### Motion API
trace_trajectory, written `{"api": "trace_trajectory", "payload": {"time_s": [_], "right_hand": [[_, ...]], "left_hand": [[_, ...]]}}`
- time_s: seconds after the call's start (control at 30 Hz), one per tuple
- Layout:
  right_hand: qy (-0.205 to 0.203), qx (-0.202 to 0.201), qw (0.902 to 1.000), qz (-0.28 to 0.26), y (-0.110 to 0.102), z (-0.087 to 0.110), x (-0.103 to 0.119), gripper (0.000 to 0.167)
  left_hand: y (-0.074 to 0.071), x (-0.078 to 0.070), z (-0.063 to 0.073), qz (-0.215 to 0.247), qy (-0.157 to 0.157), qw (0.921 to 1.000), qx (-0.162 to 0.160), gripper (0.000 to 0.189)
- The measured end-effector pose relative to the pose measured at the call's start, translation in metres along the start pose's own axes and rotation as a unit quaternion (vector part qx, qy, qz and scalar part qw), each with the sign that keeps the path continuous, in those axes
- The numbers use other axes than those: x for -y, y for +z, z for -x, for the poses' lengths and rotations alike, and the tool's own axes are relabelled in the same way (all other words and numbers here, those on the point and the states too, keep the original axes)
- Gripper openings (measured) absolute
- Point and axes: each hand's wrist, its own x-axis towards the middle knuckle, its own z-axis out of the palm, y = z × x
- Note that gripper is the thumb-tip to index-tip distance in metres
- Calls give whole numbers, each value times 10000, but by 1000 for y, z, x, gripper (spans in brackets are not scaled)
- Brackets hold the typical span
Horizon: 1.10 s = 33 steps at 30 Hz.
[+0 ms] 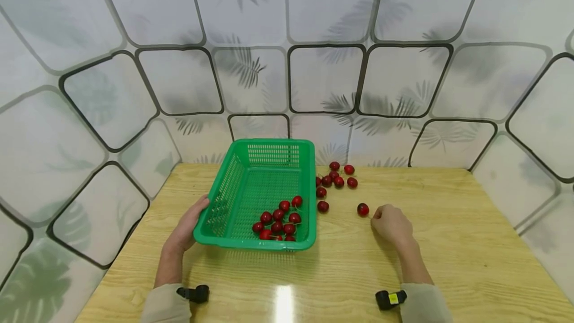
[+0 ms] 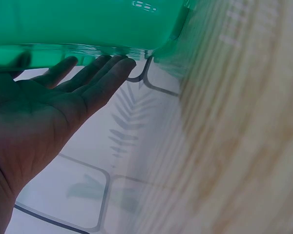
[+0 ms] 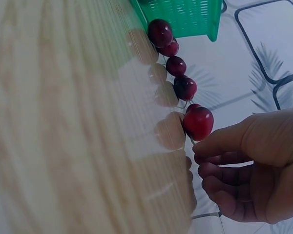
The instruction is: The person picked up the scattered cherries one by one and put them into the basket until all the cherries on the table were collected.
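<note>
A green plastic basket (image 1: 256, 244) stands on the left half of the table with several red cherries (image 1: 277, 215) gathered in its near right corner. My left hand (image 1: 185, 226) is at the basket's left side; in the left wrist view its fingers (image 2: 100, 80) are nearly straight and touch the rim from below. To the right of the basket, my right hand (image 1: 393, 224) pinches the thin stem of a single dark red cherry (image 1: 362, 209) between thumb and forefinger. In the right wrist view that cherry (image 3: 199, 123) appears just beyond the fingertips, close to the tabletop.
More loose cherries (image 1: 334, 175) lie on the table along the basket's right side, several of them bunched toward the back. A patterned wall (image 1: 325, 79) rises behind the wooden table (image 1: 466, 243) and at both sides.
</note>
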Motion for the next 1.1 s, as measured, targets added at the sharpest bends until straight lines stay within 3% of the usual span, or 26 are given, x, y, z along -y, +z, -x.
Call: {"api": "trace_trajectory", "payload": {"time_s": [0.53,0.8,1.1], "right_hand": [[-215,-359,9984,-386,-10,0,8,17],[-122,-488,9969,-604,-17,4,18,21],[-489,-842,9928,-693,-26,10,35,22]], "left_hand": [[0,-2,-1,-23,42,10000,15,64],[-1,-2,-1,-30,111,9999,72,64],[0,0,0,-7,66,10000,42,65]]}}
